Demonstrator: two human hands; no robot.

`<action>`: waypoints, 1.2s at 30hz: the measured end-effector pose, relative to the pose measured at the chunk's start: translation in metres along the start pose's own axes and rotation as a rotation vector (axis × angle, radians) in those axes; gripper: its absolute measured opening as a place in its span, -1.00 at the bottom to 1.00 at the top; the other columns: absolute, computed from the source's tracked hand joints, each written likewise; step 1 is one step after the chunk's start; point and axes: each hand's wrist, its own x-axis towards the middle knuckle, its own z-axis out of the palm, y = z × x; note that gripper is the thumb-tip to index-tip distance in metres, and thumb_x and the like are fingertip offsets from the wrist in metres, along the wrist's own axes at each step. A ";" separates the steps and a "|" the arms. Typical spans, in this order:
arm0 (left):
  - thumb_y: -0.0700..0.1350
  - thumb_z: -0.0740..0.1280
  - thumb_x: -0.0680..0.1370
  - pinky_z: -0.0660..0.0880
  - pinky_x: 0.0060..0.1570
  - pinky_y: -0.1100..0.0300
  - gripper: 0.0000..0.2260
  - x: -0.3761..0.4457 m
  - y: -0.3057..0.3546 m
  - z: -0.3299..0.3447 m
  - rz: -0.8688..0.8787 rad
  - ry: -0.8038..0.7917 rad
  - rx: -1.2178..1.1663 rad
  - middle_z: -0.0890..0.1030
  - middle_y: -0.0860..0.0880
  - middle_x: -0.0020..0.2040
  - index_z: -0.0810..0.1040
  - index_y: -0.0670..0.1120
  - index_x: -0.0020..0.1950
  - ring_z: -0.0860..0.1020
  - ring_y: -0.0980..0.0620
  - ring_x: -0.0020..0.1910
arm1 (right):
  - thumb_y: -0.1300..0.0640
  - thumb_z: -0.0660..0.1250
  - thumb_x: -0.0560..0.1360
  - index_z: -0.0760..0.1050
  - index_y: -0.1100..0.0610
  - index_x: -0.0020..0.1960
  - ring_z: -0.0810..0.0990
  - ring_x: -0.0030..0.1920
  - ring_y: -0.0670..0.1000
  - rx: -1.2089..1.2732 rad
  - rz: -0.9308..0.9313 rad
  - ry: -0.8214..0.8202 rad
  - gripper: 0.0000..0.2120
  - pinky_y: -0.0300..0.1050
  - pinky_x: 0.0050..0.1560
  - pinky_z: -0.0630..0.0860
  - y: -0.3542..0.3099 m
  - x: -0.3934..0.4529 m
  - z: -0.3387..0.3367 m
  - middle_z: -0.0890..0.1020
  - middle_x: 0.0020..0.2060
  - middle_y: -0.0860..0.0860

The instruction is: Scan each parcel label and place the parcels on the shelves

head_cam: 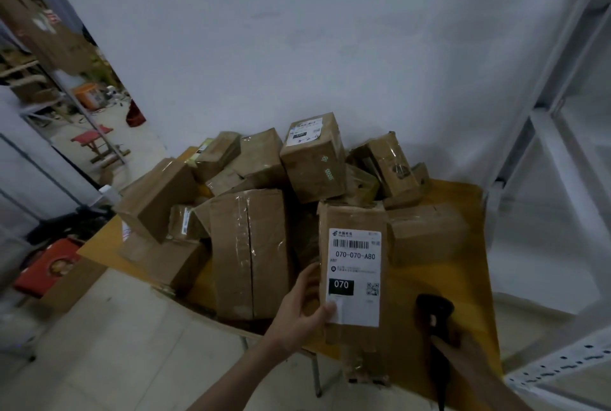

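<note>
the left hand [302,305] only pinches the labelled parcel [353,265] at its edge while the right hand [446,341] grips the scanner [433,308], so a tilt could spoil the read or drop it.

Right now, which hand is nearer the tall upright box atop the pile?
Left. The left hand sits below the tall box, gripping the labelled parcel; the right hand is lower, holding the scanner.

Parcels [251,245], frame centre: matt brown cardboard w/ glossy clear tape; label [355,275], lower centre: smooth white paper; scanner [433,311], lower right: black plastic; shelf frame [562,146], right edge: white painted metal.
</note>
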 end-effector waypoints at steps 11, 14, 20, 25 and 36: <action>0.30 0.44 0.29 0.55 0.06 0.24 -0.20 0.013 0.000 -0.003 0.066 0.026 0.040 0.48 0.12 0.29 0.18 0.19 0.44 0.51 0.21 0.22 | 0.22 0.27 0.58 0.34 0.16 0.36 0.45 -0.24 0.14 0.436 0.068 -0.079 -0.63 0.07 -0.12 0.36 -0.043 -0.073 -0.021 0.48 -0.20 0.14; 0.33 0.43 0.27 0.55 0.04 0.29 -0.16 0.021 0.005 -0.003 0.093 0.042 0.039 0.45 0.14 0.31 0.16 0.17 0.45 0.50 0.18 0.24 | 0.30 0.27 0.54 0.39 0.22 0.15 0.46 -0.32 0.14 0.489 -0.079 0.103 -0.81 -0.01 -0.22 0.35 -0.066 -0.138 -0.045 0.47 -0.30 0.22; 0.31 0.44 0.27 0.55 -0.02 0.34 -0.21 0.036 0.013 0.009 0.162 0.057 0.027 0.45 0.19 0.28 0.17 0.23 0.41 0.50 0.20 0.22 | 0.39 0.35 0.45 0.47 0.19 0.06 0.57 -0.23 0.19 0.484 -0.429 0.202 -0.77 0.04 -0.15 0.52 -0.113 -0.282 -0.066 0.58 -0.25 0.16; 0.22 0.47 0.35 0.53 -0.04 0.36 -0.21 0.044 0.018 0.018 0.199 0.031 0.007 0.47 0.15 0.28 0.17 0.13 0.47 0.50 0.17 0.23 | 0.35 0.37 0.45 0.41 0.02 0.05 0.55 -0.30 0.13 0.500 -0.491 0.208 -0.69 0.00 -0.17 0.53 -0.144 -0.326 -0.043 0.56 -0.28 0.14; 0.35 0.43 0.30 0.53 -0.03 0.36 -0.14 0.052 0.011 0.012 0.224 -0.022 0.027 0.45 0.22 0.30 0.15 0.14 0.49 0.50 0.23 0.22 | 0.33 0.33 0.50 0.38 0.26 0.22 0.32 -0.31 -0.22 0.404 -0.423 0.290 -0.69 -0.54 -0.28 0.33 -0.159 -0.328 -0.032 0.34 -0.29 -0.11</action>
